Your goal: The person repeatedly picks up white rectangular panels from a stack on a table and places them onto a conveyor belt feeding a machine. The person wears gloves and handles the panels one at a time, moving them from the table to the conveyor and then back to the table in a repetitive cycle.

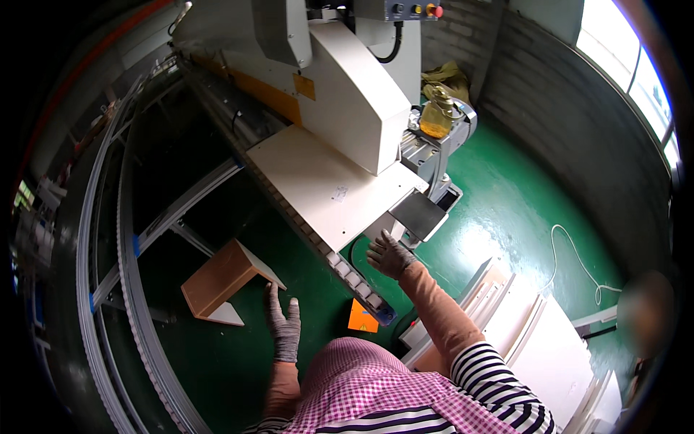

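A pale, flat panel (322, 184) lies on the feed track of a large machine, its far part under the white housing. Beside the panel's near right corner is my right hand (392, 257) in a grey glove, fingers spread and holding nothing visible. My left hand (284, 327), gloved too, is raised lower down, thumb and fingers apart and empty. Just beyond its fingertips, lower on the floor side, an angled piece of brown and white boards (220, 281) stands; I see no contact with it.
A chain track (350, 276) ends near an orange box (363, 317). Metal roller rails (130, 289) run along the left. White boards (553, 347) are stacked at the right. A jar of amber liquid (436, 119) stands on the machine. A white cable (571, 253) crosses the green floor.
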### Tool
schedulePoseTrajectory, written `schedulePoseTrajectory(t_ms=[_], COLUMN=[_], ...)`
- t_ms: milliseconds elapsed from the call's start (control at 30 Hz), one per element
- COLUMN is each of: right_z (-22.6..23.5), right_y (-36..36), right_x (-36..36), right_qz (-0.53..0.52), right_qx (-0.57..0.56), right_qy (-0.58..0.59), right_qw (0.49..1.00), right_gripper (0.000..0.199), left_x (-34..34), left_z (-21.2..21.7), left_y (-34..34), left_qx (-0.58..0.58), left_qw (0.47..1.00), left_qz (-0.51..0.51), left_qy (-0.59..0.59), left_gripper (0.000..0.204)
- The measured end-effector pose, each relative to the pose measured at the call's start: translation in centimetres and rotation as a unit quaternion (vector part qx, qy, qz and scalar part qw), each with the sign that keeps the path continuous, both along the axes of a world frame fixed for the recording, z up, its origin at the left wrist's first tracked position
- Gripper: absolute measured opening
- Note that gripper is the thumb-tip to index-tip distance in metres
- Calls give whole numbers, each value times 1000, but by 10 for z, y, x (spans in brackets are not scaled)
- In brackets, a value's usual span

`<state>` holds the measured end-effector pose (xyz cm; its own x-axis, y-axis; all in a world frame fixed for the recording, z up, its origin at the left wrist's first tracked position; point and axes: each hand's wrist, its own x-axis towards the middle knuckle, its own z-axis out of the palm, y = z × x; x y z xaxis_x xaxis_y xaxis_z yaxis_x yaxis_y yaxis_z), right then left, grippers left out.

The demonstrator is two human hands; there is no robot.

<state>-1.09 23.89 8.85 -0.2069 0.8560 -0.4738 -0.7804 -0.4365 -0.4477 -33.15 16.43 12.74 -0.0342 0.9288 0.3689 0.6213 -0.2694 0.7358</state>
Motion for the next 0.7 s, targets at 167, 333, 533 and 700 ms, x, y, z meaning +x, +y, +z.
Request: schedulePoseTrajectory(t_ms=[167,333,533,700], right_z=[-22,-21,-1,26], right_y=[16,-21,-113,-209], right_x=[-19,-25,23,46], right_qz=[-74,-167,-203,-244], right_qx=[28,36,41,18], right_qy=[123,45,17,-13], right_qw=[989,984,978,970], right_gripper=[69,55,56,51], left_x=[-12,-9,23,64], left_z=[-4,9,32,49], left_y=[2,23,87,171], left_qx=[7,12,76,100], left_qw=[1000,1000,991,977], left_qz=[7,-20,-102,-120], left_qy=[1,15,44,149], left_gripper=[54,53,53,60])
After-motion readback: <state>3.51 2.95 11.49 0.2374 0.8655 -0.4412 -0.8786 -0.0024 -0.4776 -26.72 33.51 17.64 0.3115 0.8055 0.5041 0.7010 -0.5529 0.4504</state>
